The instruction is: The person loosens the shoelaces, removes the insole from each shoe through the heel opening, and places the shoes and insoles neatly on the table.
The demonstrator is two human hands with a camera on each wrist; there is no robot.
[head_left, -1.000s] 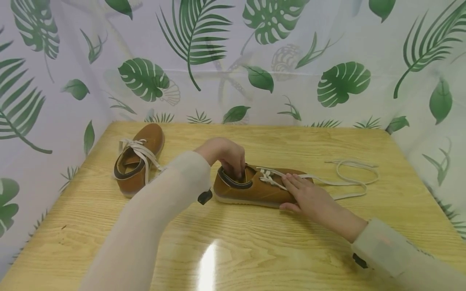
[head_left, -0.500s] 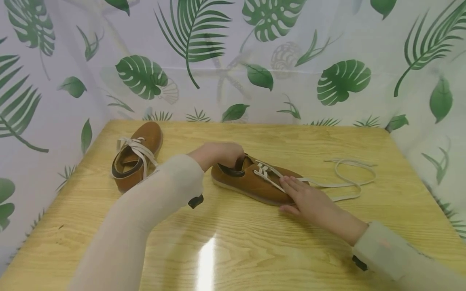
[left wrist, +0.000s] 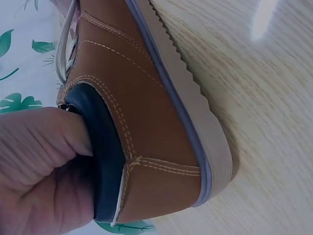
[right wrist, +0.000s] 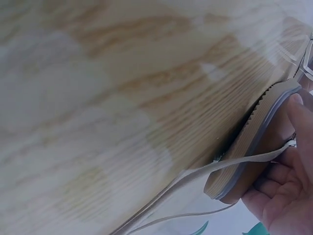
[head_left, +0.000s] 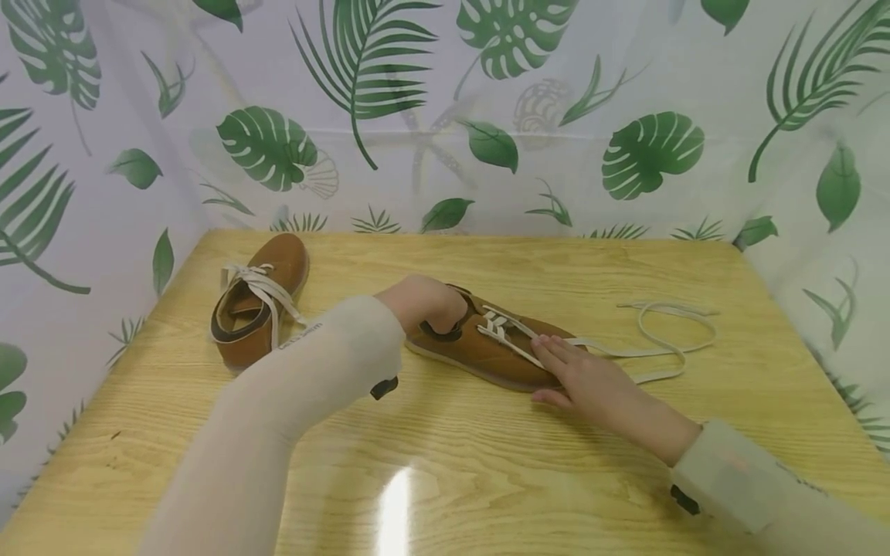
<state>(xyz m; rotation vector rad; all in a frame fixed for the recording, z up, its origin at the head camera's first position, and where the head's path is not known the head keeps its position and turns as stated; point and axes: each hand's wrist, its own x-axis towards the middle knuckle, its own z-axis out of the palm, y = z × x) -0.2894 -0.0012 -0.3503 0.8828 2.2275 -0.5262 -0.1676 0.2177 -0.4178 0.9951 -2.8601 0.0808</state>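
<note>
Brown stitched shoe [head_left: 480, 359], ridged sole [left wrist: 210, 132], right hand [head_left: 591, 382] holding rounded toe [right wrist: 246, 182], left hand [head_left: 426, 303] inside, grip hidden

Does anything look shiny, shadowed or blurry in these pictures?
Head view: a bright streak of glare on the table; left wrist view: glare at the top, shadow along the sole, the shoe's stitching fairly sharp; right wrist view: table hazy and smeared.

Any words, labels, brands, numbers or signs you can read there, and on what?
None can be read.
Left sleeve: small dark print by the cuff, too small to read.
Right sleeve: faint marks, too blurred to tell if lettering.
Middle shoe, other shoe: none seen.
</note>
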